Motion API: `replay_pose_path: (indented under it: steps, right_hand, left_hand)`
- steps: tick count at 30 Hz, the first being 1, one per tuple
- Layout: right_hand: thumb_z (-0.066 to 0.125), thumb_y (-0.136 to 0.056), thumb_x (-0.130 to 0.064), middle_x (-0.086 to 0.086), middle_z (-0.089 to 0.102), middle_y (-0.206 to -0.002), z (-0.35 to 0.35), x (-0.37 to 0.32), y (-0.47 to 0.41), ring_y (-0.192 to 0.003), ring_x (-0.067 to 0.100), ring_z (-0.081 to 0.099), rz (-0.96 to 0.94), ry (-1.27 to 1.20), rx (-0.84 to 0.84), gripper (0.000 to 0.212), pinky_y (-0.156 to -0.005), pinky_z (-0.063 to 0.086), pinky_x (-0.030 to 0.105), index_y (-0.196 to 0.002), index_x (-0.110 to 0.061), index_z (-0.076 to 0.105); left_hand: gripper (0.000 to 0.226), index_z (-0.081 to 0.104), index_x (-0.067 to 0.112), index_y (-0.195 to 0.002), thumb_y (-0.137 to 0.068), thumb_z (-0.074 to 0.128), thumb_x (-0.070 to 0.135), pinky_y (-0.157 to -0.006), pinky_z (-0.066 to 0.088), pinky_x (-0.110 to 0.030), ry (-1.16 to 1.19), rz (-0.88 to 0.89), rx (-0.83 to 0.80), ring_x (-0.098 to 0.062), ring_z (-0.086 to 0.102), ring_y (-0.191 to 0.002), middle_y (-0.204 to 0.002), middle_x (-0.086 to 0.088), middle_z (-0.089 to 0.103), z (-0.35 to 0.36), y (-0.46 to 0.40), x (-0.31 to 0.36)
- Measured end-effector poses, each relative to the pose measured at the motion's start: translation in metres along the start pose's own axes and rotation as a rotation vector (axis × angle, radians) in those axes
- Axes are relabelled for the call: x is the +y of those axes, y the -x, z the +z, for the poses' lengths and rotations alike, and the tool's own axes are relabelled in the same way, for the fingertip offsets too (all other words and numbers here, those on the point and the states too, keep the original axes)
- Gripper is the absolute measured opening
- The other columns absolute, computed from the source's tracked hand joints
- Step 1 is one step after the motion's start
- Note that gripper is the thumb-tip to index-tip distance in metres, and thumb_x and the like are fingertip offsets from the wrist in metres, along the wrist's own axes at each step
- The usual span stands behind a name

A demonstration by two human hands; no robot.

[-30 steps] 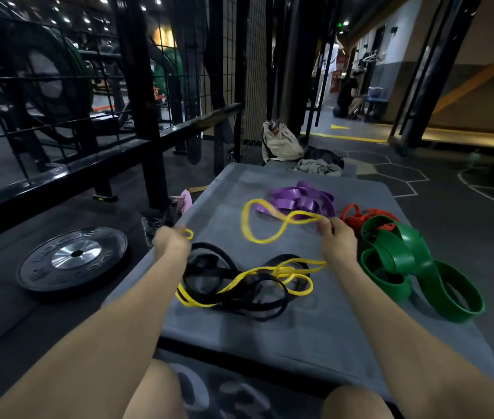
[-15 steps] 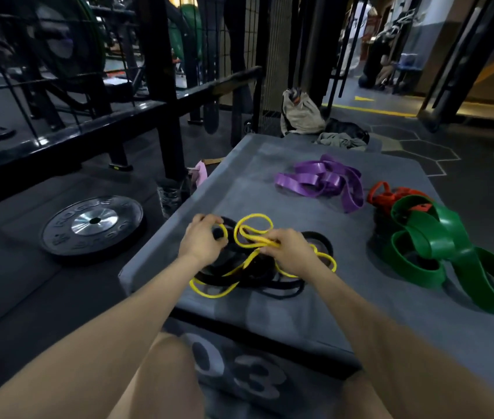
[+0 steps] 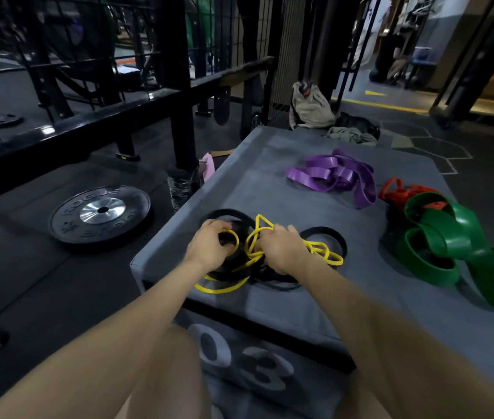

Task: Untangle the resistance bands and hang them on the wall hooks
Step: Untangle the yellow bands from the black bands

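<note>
Both hands (image 3: 209, 249) grip yellow band (image 3: 253, 237) on grey box (image 3: 269, 179).

Thin yellow band (image 3: 257, 237) tangled through black band (image 3: 327, 234), centre of frame, near front-left corner of grey bench (image 3: 257, 182); loops partly lifted, rest lying flat. Purple band (image 3: 333, 173) bunched, upper centre-right. Red band (image 3: 400, 193) crumpled just right of it, touching wide green band (image 3: 451, 246), coiled at right edge.

The right hand (image 3: 282, 247) covers where the yellow band (image 3: 251, 237) crosses the black band (image 3: 327, 232); the green band (image 3: 457, 246) runs off the right edge.
</note>
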State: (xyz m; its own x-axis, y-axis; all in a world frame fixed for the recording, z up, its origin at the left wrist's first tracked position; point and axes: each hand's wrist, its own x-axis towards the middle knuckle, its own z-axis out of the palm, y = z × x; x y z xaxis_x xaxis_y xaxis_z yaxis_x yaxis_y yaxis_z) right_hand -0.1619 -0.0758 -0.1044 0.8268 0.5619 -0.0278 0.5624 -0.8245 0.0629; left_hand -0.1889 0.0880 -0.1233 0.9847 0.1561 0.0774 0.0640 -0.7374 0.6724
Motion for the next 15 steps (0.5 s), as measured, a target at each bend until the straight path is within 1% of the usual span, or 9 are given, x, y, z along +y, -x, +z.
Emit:
replay_pose_path:
  steps: [2, 4, 6, 7, 9, 10, 13, 15]
  right_hand:
    - [0.050, -0.086, -0.004, 0.008, 0.055, -0.122, -0.004, 0.001, 0.004, -0.118, 0.031, 0.048, 0.026, -0.073, -0.052, 0.032, -0.094, 0.039, 0.041, -0.114, -0.016, 0.062]
    - [0.056, -0.084, -0.003, 0.013, 0.056, -0.122, -0.015, 0.005, 0.007, -0.116, 0.032, 0.051, 0.028, -0.166, -0.111, 0.033, -0.093, 0.044, 0.039, -0.115, -0.011, 0.062]
    - [0.064, -0.082, -0.006, 0.014, 0.056, -0.119, -0.030, 0.011, 0.010, -0.112, 0.032, 0.054, 0.032, -0.187, -0.156, 0.034, -0.091, 0.046, 0.037, -0.115, -0.009, 0.062]
    - [0.067, -0.081, -0.008, 0.014, 0.058, -0.113, -0.037, 0.014, 0.011, -0.107, 0.030, 0.055, 0.039, -0.187, -0.170, 0.034, -0.088, 0.047, 0.035, -0.114, -0.009, 0.063]
    - [0.070, -0.078, -0.009, 0.015, 0.058, -0.094, -0.052, 0.021, 0.016, -0.090, 0.027, 0.054, 0.056, -0.201, -0.180, 0.027, -0.076, 0.043, 0.031, -0.104, -0.004, 0.065]
    - [0.071, -0.076, -0.009, 0.016, 0.059, -0.088, -0.058, 0.024, 0.019, -0.085, 0.028, 0.054, 0.068, -0.216, -0.170, 0.024, -0.073, 0.042, 0.031, -0.098, -0.002, 0.065]
    - [0.074, -0.071, -0.011, 0.020, 0.066, -0.086, -0.073, 0.034, 0.029, -0.082, 0.031, 0.058, 0.101, -0.273, -0.074, 0.021, -0.070, 0.045, 0.033, -0.089, -0.001, 0.067]
    - [0.074, -0.072, -0.015, 0.019, 0.065, -0.084, -0.079, 0.035, 0.034, -0.084, 0.031, 0.059, 0.117, -0.287, 0.017, 0.020, -0.069, 0.043, 0.033, -0.087, -0.005, 0.068]
  left_hand:
    - [0.042, 0.055, 0.017, -0.123, -0.083, 0.065, 0.017, -0.098, 0.040, -0.033, 0.006, 0.005, -0.002, -0.023, 0.049, -0.120, -0.130, -0.002, 0.047, -0.002, 0.001, 0.002]
    - [0.039, 0.055, 0.018, -0.121, -0.083, 0.065, 0.018, -0.098, 0.041, -0.033, 0.011, 0.015, -0.005, -0.023, 0.050, -0.119, -0.129, -0.002, 0.048, -0.004, 0.000, 0.005]
    - [0.036, 0.057, 0.018, -0.119, -0.084, 0.064, 0.018, -0.098, 0.041, -0.033, -0.003, 0.035, -0.009, -0.023, 0.051, -0.118, -0.128, -0.003, 0.049, -0.006, -0.002, 0.012]
    - [0.034, 0.058, 0.018, -0.118, -0.084, 0.064, 0.017, -0.097, 0.041, -0.033, -0.010, 0.046, -0.009, -0.023, 0.051, -0.117, -0.127, -0.004, 0.049, -0.007, -0.003, 0.015]
    - [0.031, 0.060, 0.017, -0.116, -0.084, 0.063, 0.017, -0.097, 0.041, -0.033, -0.016, 0.060, -0.011, -0.024, 0.052, -0.116, -0.125, -0.006, 0.050, -0.010, -0.005, 0.023]
    - [0.031, 0.060, 0.016, -0.115, -0.084, 0.064, 0.016, -0.096, 0.041, -0.032, -0.015, 0.068, -0.009, -0.024, 0.052, -0.115, -0.124, -0.007, 0.051, -0.011, -0.006, 0.027]
    - [0.025, 0.063, 0.014, -0.109, -0.085, 0.064, 0.018, -0.091, 0.042, -0.028, 0.034, 0.117, 0.012, -0.023, 0.056, -0.108, -0.116, -0.007, 0.056, -0.013, -0.007, 0.044]
    - [0.016, 0.065, 0.014, -0.101, -0.088, 0.060, 0.021, -0.080, 0.041, -0.023, 0.103, 0.181, -0.007, -0.018, 0.057, -0.095, -0.103, -0.005, 0.063, -0.014, -0.003, 0.061]
